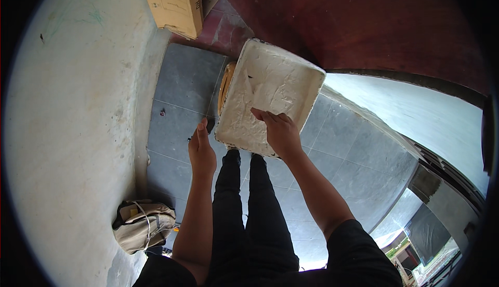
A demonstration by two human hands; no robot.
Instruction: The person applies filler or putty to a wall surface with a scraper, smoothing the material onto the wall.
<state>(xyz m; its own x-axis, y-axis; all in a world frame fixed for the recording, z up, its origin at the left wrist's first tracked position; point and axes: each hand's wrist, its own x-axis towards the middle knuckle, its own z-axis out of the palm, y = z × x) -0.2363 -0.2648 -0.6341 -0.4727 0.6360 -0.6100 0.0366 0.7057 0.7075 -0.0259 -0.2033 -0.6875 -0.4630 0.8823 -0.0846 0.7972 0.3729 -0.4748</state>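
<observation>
My right hand (281, 134) is over the near part of a shallow rectangular piece with a whitish, wrinkled surface (278, 87) and a dark, chipped rim. Its forefinger stretches left across that surface, the other fingers are partly bent, and nothing shows in it. I cannot tell whether the fingertips touch the surface. To the left of the near left corner is my left hand (201, 152), thumb up and fingers curled. A small dark thing (210, 125) shows beside its fingertips; what it is, I cannot make out.
Grey floor tiles (179, 115) lie below, with a pale wall (88, 110) at left. A cardboard box (174, 4) stands at the far left, near a dark red surface (364, 22). A tan bag (144, 225) rests by the wall. My legs are in front of the whitish piece.
</observation>
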